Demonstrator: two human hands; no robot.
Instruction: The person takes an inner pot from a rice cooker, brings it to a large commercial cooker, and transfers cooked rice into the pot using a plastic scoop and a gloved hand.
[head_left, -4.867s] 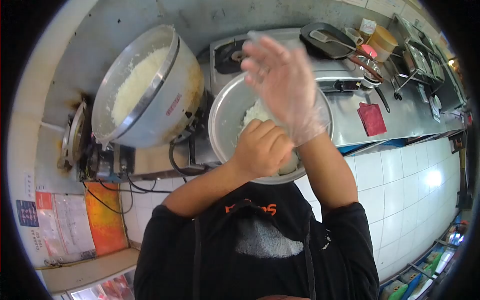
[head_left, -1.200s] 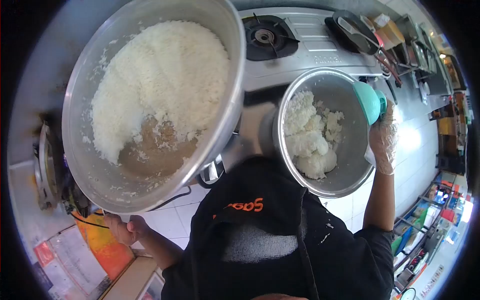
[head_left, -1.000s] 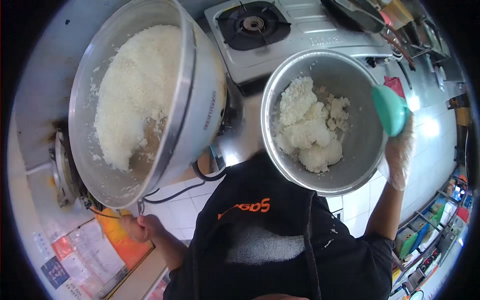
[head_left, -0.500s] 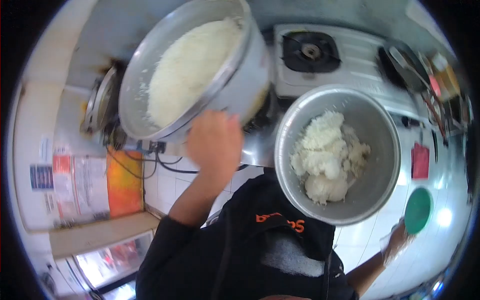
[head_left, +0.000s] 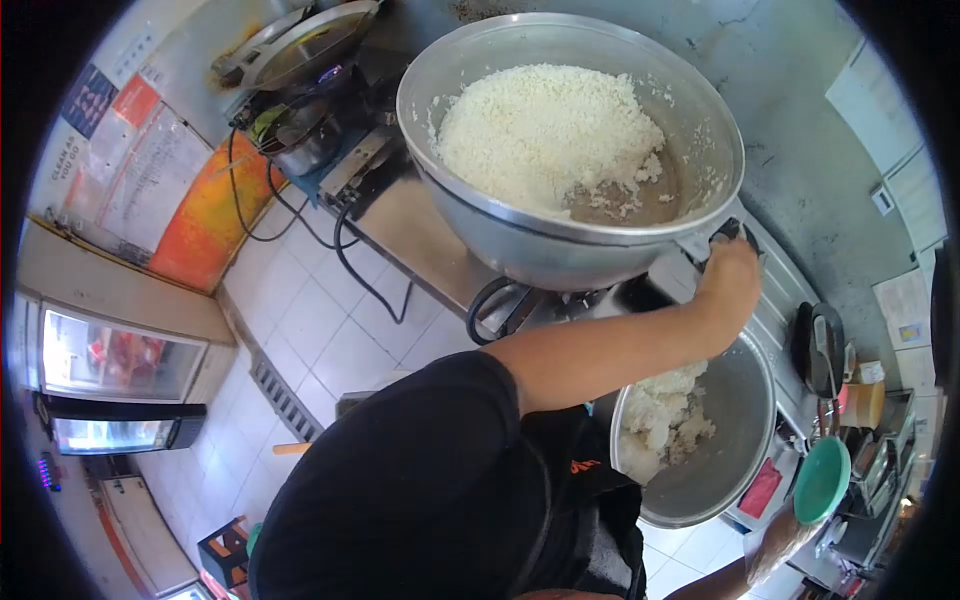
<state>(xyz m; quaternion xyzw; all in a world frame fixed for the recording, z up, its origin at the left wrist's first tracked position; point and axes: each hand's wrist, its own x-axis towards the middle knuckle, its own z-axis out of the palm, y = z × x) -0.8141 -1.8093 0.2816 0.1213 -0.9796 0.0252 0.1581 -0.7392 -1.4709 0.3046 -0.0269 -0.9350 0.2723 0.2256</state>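
A large metal pot point(head_left: 590, 262) of white rice point(head_left: 545, 135) stands in front of me, its rice heaped to the far left. My left hand point(head_left: 733, 268) reaches across to the right side of this pot. Its fingers are curled at the pot's handle, partly hidden from view. Under my forearm, a second metal pot point(head_left: 755, 400) holds clumped rice point(head_left: 665, 425) and sits close against my apron. My right hand point(head_left: 785, 545), in a clear plastic glove, grips a green plastic bowl point(head_left: 822, 480) out at the lower right.
A metal stove top point(head_left: 785, 275) lies behind my left hand, with dark pans point(head_left: 825, 345) further right. Woks point(head_left: 310, 45) and a small pot point(head_left: 305, 140) stand at the far left. A black cable point(head_left: 375, 285) hangs over the tiled floor. A red cloth point(head_left: 762, 488) lies near the bowl.
My view has swung round. My left hand has gone from the large pot's near wall to its right side, and my forearm now crosses over the second pot. My right hand keeps the green bowl.
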